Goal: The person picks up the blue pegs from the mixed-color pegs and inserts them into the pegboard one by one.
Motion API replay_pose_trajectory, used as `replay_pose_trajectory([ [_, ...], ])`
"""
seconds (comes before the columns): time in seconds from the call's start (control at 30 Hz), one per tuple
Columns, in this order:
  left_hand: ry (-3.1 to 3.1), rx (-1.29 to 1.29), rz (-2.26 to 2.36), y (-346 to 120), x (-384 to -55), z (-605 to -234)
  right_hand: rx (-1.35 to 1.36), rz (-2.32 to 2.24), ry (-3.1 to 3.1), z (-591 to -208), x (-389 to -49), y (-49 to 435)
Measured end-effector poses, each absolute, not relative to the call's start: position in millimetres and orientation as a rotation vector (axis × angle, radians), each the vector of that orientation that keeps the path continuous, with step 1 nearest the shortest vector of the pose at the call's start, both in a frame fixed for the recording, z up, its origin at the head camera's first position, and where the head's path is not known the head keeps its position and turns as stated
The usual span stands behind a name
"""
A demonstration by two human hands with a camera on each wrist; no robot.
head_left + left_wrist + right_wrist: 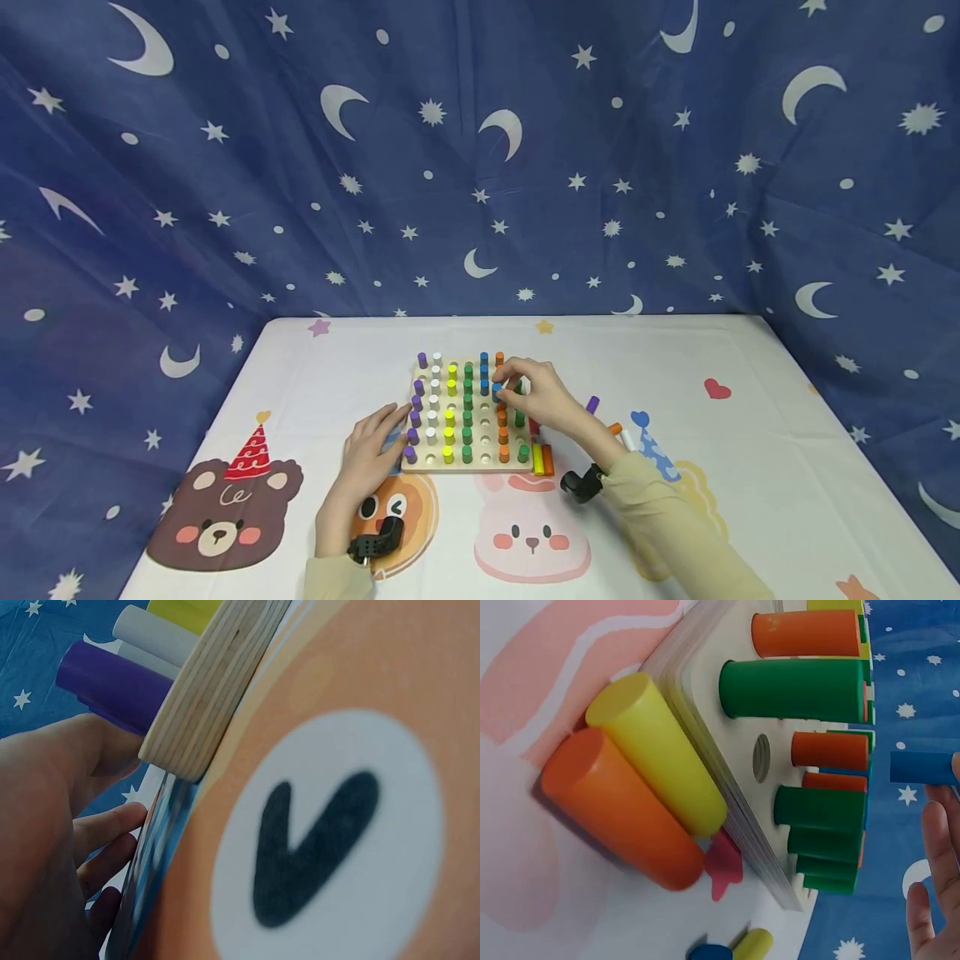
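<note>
Tan sleeve [675,525] up close. Right hand [543,396] pinches blue peg [497,392] above pegboard [476,468], near standing blue pegs [483,373]. Left hand [367,450] loosely open, nothing gripped, at pegboard's left edge. Peg-placing step, I reckon; next move probably calls for lining up over empty hole [485,458].

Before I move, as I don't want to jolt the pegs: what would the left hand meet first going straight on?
Most likely the pegboard at its left edge, with the purple pegs just inside. The left hand looks right beside it, though depth is unclear.
</note>
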State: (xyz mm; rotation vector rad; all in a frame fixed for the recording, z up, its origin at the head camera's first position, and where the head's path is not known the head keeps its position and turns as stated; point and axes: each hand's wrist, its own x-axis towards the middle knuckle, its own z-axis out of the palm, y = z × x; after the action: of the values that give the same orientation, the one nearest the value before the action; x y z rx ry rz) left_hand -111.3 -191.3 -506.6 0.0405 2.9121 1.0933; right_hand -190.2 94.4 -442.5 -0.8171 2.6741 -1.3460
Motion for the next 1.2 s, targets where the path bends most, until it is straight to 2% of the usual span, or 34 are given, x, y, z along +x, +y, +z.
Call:
replay_pose_trajectory([
  [1.2,2.956,0.102,1.120,-194,-112,-512,-0.666,-1.194,2.736,-471,-200,73],
])
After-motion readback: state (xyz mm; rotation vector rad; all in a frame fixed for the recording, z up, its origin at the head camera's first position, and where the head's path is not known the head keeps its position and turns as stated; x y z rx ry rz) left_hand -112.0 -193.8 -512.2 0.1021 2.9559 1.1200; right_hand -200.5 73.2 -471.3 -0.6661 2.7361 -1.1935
